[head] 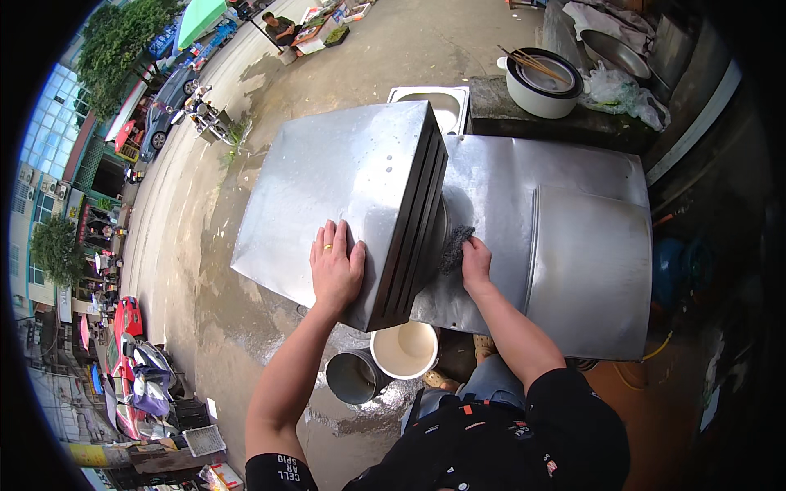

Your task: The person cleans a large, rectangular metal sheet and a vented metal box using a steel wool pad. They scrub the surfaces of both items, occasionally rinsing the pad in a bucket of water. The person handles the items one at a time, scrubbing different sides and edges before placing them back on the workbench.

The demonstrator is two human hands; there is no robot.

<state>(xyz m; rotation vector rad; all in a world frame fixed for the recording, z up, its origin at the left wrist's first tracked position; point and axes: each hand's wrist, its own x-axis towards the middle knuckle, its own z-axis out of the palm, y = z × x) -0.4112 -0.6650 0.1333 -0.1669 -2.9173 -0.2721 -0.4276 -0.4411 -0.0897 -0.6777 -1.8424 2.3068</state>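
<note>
A large stainless steel box with slotted vents along one side stands over a sheet-metal table. On the near part of its smooth face lies my left hand, flat, fingers apart, a ring on one finger. My right hand pinches a dark steel-wool scourer beside the vented side, at the round base under the box. Where the scourer meets the metal is partly hidden. Right of that hand, a raised metal panel covers part of the table.
Below the box stand a white bucket and a dark bucket on wet ground. A steel basin is behind the box. A white pot with chopsticks rests on a ledge, near a frying pan. A blue gas cylinder stands right.
</note>
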